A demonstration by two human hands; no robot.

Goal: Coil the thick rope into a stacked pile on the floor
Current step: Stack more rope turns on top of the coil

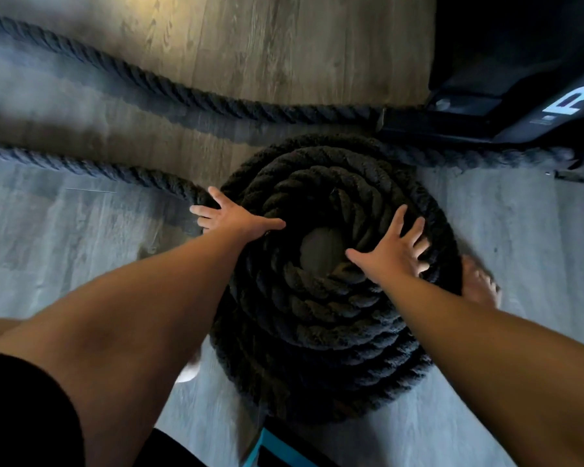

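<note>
Only the head view here, so we're looking straight down at the thick rope [334, 298], and it's sitting on the wood floor [64, 257] as a big round stacked coil with a small hole in the middle where the floor is showing through. We're counting roughly 4 or 5 rings across the top, with more layers underneath at the near side.

Our left hand [230, 214] is lying on the left edge of the coil, right where the loose run of rope is feeding in from the left. Its fingers [203, 210] are spread apart and draping over that incoming strand, thumb pointing in toward the hole, so flat and open rather than gripping.

Our right hand [395, 247] is pressing flat on the right side of the top ring, fingers [415, 230] splayed wide apart, not clamped on anything.

2 loose lengths of rope are trailing off to the left across the floor, the far one running over to a dark piece of gym equipment [520, 96] in the top right corner. A bare foot [479, 281] is sitting just beside the coil's right edge. Something teal [277, 446] is poking in at the bottom, partly hidden, so we can't tell what it is.
</note>
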